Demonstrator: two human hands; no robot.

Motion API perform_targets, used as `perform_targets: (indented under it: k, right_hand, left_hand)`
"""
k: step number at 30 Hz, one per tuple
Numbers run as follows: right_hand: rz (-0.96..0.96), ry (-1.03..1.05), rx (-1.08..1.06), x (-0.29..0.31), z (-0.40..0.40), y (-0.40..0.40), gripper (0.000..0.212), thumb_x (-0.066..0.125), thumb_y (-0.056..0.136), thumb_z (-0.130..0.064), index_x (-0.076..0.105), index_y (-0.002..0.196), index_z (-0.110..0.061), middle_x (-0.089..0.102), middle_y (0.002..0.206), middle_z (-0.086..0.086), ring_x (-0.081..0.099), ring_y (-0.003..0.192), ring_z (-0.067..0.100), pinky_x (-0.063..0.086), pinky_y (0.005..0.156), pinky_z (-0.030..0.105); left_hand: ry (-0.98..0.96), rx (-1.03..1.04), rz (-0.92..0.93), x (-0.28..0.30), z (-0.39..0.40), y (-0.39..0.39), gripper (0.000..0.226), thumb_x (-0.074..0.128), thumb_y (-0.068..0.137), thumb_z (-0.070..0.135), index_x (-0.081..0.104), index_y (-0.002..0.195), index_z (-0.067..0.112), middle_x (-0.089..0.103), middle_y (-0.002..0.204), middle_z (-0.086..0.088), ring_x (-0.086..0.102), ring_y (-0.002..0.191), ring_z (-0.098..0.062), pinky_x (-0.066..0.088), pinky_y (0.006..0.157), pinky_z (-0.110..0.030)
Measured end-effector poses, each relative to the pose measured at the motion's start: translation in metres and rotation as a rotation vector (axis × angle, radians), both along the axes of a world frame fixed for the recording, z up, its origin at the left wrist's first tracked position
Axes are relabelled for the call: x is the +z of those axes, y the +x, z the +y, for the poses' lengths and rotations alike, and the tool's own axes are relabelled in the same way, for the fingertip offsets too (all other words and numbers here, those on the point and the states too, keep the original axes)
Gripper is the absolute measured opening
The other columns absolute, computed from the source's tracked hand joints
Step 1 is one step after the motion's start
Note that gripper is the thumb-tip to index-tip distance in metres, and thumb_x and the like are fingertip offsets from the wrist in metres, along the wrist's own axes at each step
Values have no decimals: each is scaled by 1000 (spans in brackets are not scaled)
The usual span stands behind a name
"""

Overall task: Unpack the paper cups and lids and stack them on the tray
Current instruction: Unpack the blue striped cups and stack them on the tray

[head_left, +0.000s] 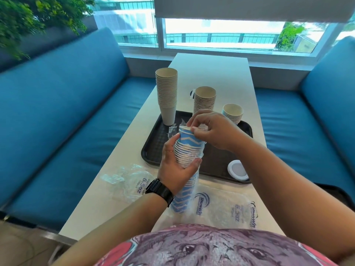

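Left hand [176,166] grips the sleeved blue cup stack [187,150]; right hand [211,129] pinches its top rim. Risk: clinging wrap drags cups, toppling stack beside the tray [153,150].

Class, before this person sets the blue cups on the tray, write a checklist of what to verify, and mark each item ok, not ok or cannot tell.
1. Left hand grips the blue cup stack mid-height: ok.
2. Right hand pinches the stack's top rim: ok.
3. Plastic sleeve fully off the stack: not ok, it still clings around it.
4. Bare space on the tray for another stack: ok.
5. Three stacks already on the tray stand upright, including the tall stack: ok.
6. Lid clear of the landing spot: ok, it lies at the tray's near right corner.
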State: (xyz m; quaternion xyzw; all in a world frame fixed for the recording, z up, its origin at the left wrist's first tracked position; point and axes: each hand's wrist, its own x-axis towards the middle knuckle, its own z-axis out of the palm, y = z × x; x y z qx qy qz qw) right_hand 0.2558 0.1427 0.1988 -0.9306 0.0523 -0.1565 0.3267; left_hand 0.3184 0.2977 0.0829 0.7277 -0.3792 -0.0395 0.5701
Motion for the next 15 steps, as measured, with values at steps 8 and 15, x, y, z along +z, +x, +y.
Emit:
perform_targets:
  k: [8,15]
  right_hand:
    - [22,10,27,-2,-1,-1,16,64,87,-15,62,76,-27,66,99,-4,61,93,9,51,83,32]
    - [23,13,0,-3,0,0,13,63,88,-16,64,78,-23,66,102,-5,59,94,7,48,83,26]
  left_hand:
    - [-16,-4,-19,-2,-2,-1,89,72,74,53,23,146,41,40,140,4,58,119,-16,53,95,-44]
    - [-18,-1,-26,-2,-2,1,85,72,74,52,26,145,38,40,139,3,56,119,-15,53,96,-43]
